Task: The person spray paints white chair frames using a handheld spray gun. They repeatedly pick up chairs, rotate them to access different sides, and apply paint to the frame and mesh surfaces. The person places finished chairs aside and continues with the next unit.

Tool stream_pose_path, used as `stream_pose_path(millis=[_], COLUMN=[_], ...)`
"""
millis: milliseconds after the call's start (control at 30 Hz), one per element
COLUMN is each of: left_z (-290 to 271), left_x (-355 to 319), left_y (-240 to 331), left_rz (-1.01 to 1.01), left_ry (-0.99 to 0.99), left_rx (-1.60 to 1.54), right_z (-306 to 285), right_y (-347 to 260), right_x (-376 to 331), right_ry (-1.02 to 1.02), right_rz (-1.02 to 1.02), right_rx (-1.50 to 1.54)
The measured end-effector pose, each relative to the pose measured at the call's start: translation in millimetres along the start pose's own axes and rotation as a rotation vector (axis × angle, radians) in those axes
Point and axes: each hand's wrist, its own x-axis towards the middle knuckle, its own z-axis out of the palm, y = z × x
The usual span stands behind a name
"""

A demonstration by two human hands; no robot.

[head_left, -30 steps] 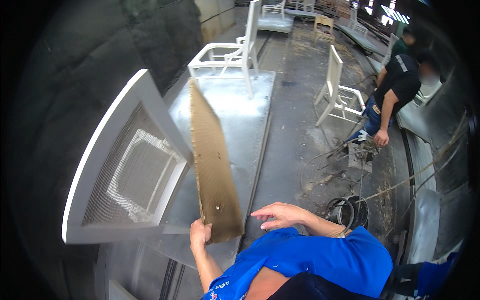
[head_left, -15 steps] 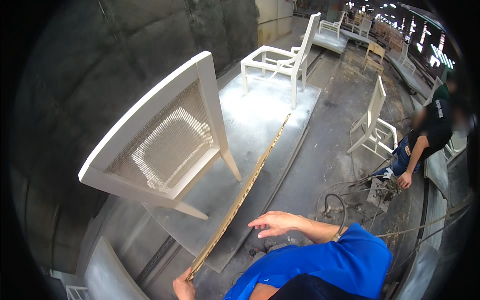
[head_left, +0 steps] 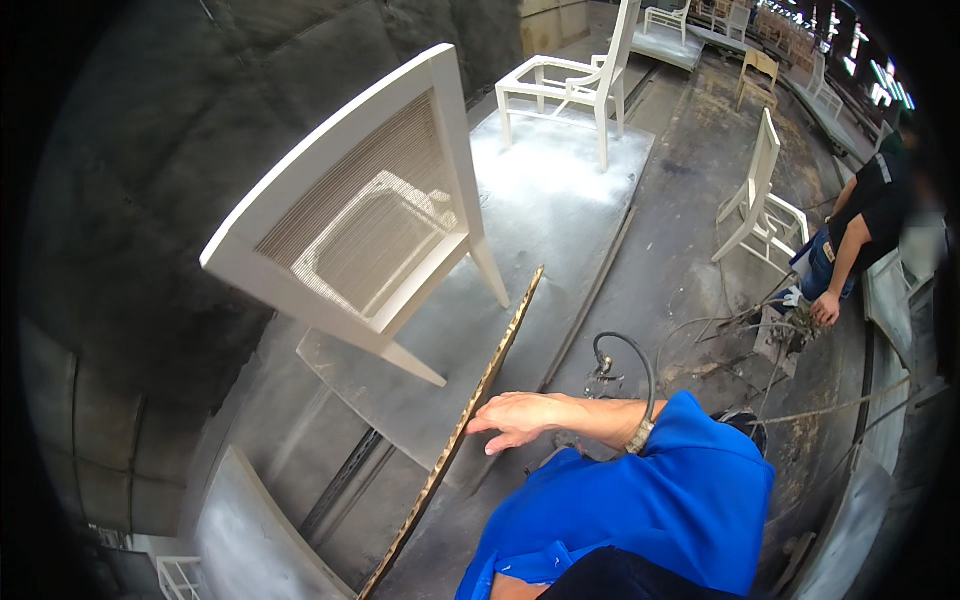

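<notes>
A long brown strip (head_left: pixel 462 428), which looks like corrugated cardboard seen edge-on, slants from the lower edge up past the near chair. My right hand (head_left: pixel 518 418) is beside its middle, fingers stretched out and thumb apart. The fingertips meet the strip's edge in the picture; whether they touch it I cannot tell. My left hand is out of view, where the strip leaves the lower edge. Left of the strip stands a pale chair (head_left: pixel 232 232) with a woven mesh back, on a grey platform (head_left: pixel 560 225).
A white chair frame (head_left: pixel 603 85) stands on the platform's far end. To the right are another white chair (head_left: pixel 757 190), a dark hose (head_left: pixel 648 362) and a person in black (head_left: pixel 880 215) bending over cables. A dark wall (head_left: pixel 250 90) rises on the left.
The strip's far end has come nearer. My right hand has moved left to the strip. My left hand, earlier closed on the strip's near end, has left the view. The view has shifted.
</notes>
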Motion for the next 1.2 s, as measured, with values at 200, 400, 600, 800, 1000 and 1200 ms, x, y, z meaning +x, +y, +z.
stream_pose_path(millis=[200,400,600,800,1000,1200], left_z=[-129,-277,-342,-369,-438,-556], left_x=[-35,-117,-180,-197,-113,-23], left_y=[-56,-139,-220,-224,-274,-328], left_rz=[0.111,0.059,0.302,-0.048,-0.314,-0.325], left_ry=[0.071,0.171,0.406,0.521,0.603,0.543], left_rx=[0.376,0.657,0.753,1.013,0.899,1.016], right_z=[67,112,137,182,213,238], right_y=[-94,-158,-206,-255,-282,-311], right_x=[65,122,156,204,280,374], right_ry=[-0.088,-0.141,-0.045,-0.150,-0.245,-0.218], right_rz=[-0.108,-0.215,-0.310,-0.313,-0.391,-0.373], right_rx=[0.027,-0.042,0.044,0.024,0.039,0.088])
